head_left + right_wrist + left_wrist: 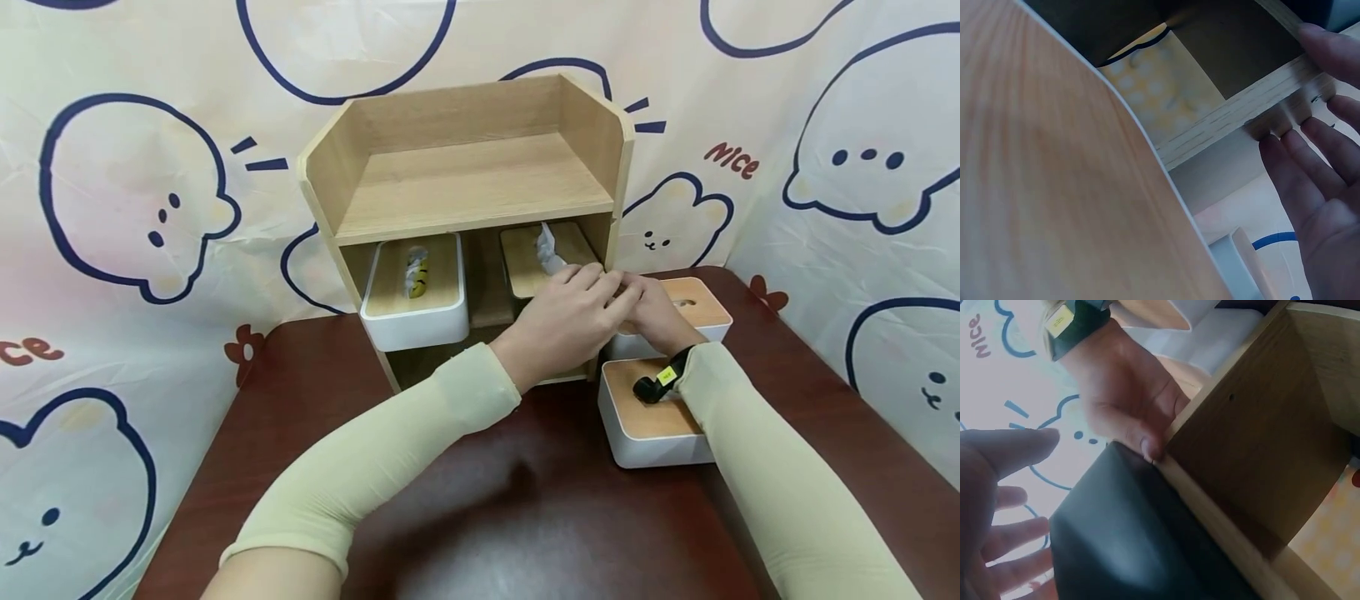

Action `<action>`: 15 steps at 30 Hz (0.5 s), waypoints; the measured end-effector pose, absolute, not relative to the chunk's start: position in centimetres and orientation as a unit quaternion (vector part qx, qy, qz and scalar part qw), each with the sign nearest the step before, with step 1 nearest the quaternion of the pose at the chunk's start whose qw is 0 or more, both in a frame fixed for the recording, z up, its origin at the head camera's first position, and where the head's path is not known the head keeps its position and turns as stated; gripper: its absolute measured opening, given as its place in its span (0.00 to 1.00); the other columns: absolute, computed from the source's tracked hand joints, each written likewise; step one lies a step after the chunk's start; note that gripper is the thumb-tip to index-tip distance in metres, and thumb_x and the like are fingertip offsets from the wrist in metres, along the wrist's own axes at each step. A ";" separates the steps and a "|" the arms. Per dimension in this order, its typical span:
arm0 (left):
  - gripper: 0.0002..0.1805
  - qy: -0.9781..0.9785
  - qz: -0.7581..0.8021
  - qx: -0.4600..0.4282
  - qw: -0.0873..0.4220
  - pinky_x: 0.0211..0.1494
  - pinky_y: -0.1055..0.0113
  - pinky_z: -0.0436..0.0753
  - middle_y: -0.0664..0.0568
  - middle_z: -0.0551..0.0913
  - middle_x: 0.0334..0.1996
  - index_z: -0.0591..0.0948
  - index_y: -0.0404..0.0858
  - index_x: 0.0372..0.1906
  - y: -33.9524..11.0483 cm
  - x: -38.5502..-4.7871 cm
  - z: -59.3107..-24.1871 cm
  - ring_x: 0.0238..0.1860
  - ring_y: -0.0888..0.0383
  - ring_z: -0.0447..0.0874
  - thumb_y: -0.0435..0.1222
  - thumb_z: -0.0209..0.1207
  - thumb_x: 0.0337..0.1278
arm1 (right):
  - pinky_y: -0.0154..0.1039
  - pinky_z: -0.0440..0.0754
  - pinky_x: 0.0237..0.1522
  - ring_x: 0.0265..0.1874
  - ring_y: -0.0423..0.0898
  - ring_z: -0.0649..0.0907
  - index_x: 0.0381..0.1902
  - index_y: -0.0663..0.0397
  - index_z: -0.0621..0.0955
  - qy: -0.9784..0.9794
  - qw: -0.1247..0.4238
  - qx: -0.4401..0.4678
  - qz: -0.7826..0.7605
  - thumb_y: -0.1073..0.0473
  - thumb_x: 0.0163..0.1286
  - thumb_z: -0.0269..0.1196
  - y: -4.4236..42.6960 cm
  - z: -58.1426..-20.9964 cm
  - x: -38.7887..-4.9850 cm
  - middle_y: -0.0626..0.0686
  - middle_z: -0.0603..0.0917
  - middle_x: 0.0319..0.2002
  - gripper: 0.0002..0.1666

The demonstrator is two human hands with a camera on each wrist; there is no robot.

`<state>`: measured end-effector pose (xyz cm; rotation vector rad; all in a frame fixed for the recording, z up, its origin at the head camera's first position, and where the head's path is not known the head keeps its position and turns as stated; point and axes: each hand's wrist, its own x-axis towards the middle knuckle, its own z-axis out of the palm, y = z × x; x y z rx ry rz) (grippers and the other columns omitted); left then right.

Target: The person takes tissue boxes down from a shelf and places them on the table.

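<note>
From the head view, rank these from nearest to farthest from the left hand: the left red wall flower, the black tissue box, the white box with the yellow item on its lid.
1. Black tissue box: just beyond the left hand.
2. White box: left side of the wooden shelf.
3. Red wall flower: farther left.

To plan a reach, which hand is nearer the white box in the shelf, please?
The left hand, right of the white box; the right hand is farther right, against the shelf.
</note>
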<state>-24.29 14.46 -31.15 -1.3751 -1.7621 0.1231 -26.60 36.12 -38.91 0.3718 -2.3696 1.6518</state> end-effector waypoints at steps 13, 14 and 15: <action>0.20 -0.726 0.079 -0.527 0.434 0.57 0.55 0.72 0.45 0.76 0.57 0.76 0.42 0.62 14.6 -25.1 -32.8 0.54 0.48 0.75 0.37 0.45 0.69 | 0.31 0.76 0.50 0.57 0.43 0.75 0.70 0.64 0.67 -0.797 0.110 0.136 0.578 0.66 0.67 0.63 36.3 -39.3 -27.1 0.61 0.73 0.64 0.34; 0.21 -0.727 0.080 -0.526 0.435 0.57 0.55 0.72 0.45 0.76 0.57 0.75 0.42 0.62 14.5 -25.2 -32.9 0.54 0.48 0.75 0.37 0.46 0.68 | 0.31 0.75 0.51 0.59 0.44 0.74 0.71 0.64 0.66 -0.794 0.105 0.138 0.583 0.66 0.67 0.63 36.3 -39.3 -27.1 0.62 0.71 0.65 0.36; 0.21 -0.726 0.079 -0.526 0.437 0.58 0.55 0.72 0.45 0.76 0.57 0.75 0.42 0.62 14.6 -25.3 -32.9 0.54 0.48 0.75 0.37 0.46 0.68 | 0.31 0.75 0.52 0.59 0.45 0.74 0.71 0.63 0.65 -0.790 0.100 0.138 0.589 0.67 0.67 0.63 36.3 -39.3 -27.1 0.62 0.70 0.66 0.36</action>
